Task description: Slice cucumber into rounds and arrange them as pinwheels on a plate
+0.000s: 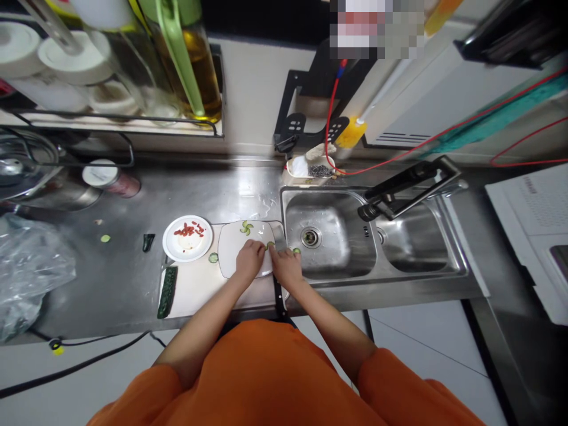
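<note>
A square white plate (231, 251) rests on the cutting board (190, 296), with cucumber pieces (246, 228) fanned out like a pinwheel near its far edge. Over the plate's right side, my left hand (249, 258) has its fingers pinched at a small cucumber slice (270, 245). My right hand (287, 266) meets it from the right, its index finger at the same slice and its other fingers curled. Another cucumber slice (296, 251) shows at the right hand's outer fingers. A black knife handle (280, 297) lies below, along the board's right edge.
Left of the square plate are a round plate (167, 242) with red berries, a cucumber length (167, 291), a cucumber end (148, 242) and loose slices (213, 258). The double sink (331, 236) with a black faucet (399, 186) adjoins on the right. A plastic bag (35, 272) lies far left.
</note>
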The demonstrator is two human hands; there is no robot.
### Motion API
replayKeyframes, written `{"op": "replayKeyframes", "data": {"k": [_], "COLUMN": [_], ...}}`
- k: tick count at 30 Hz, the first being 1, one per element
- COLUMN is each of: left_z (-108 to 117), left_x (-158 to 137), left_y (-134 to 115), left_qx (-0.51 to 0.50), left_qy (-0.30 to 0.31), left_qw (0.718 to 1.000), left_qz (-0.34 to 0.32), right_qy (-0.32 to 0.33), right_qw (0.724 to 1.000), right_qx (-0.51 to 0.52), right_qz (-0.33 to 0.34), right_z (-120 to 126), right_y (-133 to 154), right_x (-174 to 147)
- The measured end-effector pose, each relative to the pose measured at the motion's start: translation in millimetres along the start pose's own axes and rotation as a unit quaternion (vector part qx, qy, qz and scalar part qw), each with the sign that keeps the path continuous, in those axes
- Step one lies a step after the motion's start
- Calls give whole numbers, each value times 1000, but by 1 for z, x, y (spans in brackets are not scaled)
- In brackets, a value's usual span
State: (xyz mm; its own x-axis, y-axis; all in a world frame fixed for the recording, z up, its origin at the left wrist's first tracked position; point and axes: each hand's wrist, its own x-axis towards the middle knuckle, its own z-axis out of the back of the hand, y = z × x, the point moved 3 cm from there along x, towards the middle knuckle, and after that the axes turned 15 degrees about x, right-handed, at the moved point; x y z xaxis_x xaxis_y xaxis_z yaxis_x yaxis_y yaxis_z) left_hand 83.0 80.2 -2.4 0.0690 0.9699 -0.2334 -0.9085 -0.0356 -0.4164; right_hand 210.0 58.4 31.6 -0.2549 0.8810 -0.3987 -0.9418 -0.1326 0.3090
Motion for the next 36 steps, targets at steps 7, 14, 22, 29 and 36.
{"op": "replayKeyframes", "data": {"k": [7, 14, 22, 29, 36], "left_z": [1, 36, 65, 47, 46], "left_x": [0, -16, -69, -69, -69], "left_y": [1, 22, 110, 119, 118], "left_qx": [-19, -55, 30, 84, 77], "left_qy": [-23, -131, -172, -112, -120], "left_qw": [999, 990, 973, 975, 977], "left_qz": [-14, 0, 148, 172, 159], "right_qy": [12, 5, 11, 42, 40], "right_qw": [1000, 999, 998, 997, 997], "right_qx": [7, 29, 59, 62, 63], "right_qz": [-8, -23, -21, -16, -19], "right_z": [2, 10, 6, 2, 4], "right_y": [0, 4, 16, 29, 34], "right_x": [-1, -7, -19, -23, -27]}}
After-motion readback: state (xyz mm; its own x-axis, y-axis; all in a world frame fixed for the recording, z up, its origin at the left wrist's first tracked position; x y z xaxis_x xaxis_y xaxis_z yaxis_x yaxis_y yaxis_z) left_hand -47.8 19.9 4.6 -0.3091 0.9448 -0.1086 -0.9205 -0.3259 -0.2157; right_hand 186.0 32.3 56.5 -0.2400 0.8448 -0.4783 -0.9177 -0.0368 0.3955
